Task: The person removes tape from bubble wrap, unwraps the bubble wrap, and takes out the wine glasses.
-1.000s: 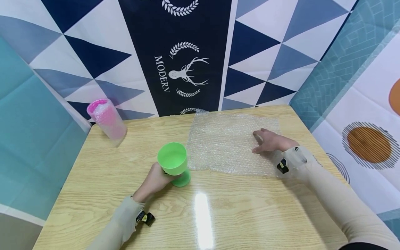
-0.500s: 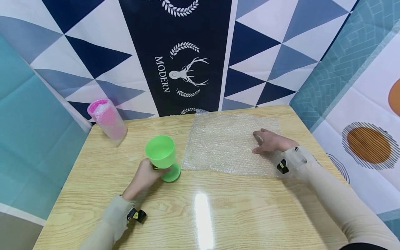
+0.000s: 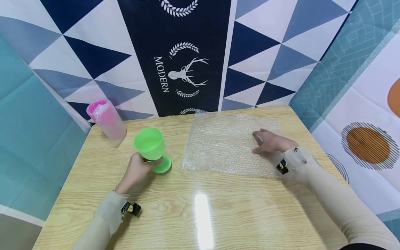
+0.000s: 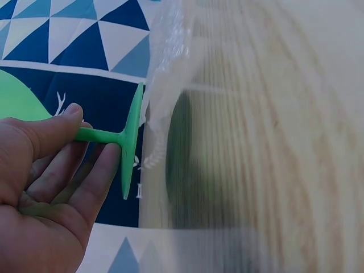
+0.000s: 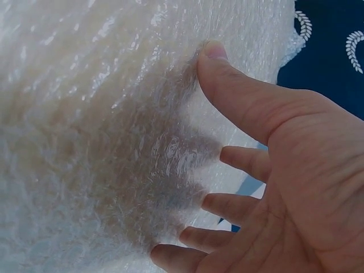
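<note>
A green plastic goblet point(image 3: 150, 144) is upright in my left hand point(image 3: 136, 170), whose thumb and fingers pinch its stem. In the left wrist view, the goblet's round foot point(image 4: 132, 142) is held off the wooden table, with its shadow on the wood. My right hand point(image 3: 269, 140) is over the right part of a clear bubble wrap sheet point(image 3: 225, 149) that lies flat at the back of the table. From the right wrist view, the fingertips point(image 5: 213, 51) rest on the sheet, spread and fairly straight, gripping nothing.
At the back left corner stands a pink cup-like item rolled in bubble wrap point(image 3: 107, 119). Patterned cloth walls point(image 3: 187, 52) border the wooden table point(image 3: 175, 215) at the back and both sides. A bright light reflection lies on the front middle of the table.
My left hand has carried the green goblet leftward and a little toward the back, away from the bubble wrap sheet. The right hand has stayed in place.
</note>
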A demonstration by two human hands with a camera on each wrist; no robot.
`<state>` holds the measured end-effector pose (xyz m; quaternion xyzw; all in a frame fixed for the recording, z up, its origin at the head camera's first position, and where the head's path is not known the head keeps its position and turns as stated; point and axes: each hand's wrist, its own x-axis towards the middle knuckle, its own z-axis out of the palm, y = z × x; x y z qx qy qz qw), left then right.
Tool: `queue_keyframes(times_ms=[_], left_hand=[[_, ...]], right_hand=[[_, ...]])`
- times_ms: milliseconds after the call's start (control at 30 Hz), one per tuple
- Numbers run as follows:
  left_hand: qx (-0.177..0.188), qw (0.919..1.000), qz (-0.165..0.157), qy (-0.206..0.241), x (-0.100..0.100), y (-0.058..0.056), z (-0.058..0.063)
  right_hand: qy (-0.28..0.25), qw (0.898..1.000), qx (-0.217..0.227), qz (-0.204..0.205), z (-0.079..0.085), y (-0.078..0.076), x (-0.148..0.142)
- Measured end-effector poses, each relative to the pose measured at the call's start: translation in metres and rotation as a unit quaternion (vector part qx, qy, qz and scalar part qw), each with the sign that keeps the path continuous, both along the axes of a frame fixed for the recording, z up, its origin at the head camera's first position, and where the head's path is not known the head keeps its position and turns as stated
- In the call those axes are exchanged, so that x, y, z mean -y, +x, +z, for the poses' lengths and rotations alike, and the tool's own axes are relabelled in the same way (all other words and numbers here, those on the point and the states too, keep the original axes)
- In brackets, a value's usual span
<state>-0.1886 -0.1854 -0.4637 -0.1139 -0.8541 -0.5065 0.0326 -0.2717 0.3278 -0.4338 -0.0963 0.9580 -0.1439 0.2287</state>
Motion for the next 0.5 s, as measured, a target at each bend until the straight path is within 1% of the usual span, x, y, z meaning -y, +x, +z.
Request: queue_keyframes(times_ms=[200, 333, 500], left_hand=[[0.008, 0.9998, 0.015, -0.011, 0.005, -0.008, 0.003], [0.012, 0.9995, 0.025, -0.015, 0.008, -0.013, 0.002], [0.006, 0.999, 0.037, -0.022, 0.013, -0.02, -0.001]], right_hand=[[-0.002, 1.0, -0.007, 0.009, -0.001, -0.001, -0.002], [-0.003, 1.0, -0.006, 0.01, 0.0, -0.001, -0.002], [-0.004, 1.0, -0.003, 0.012, 0.002, 0.0, -0.001]])
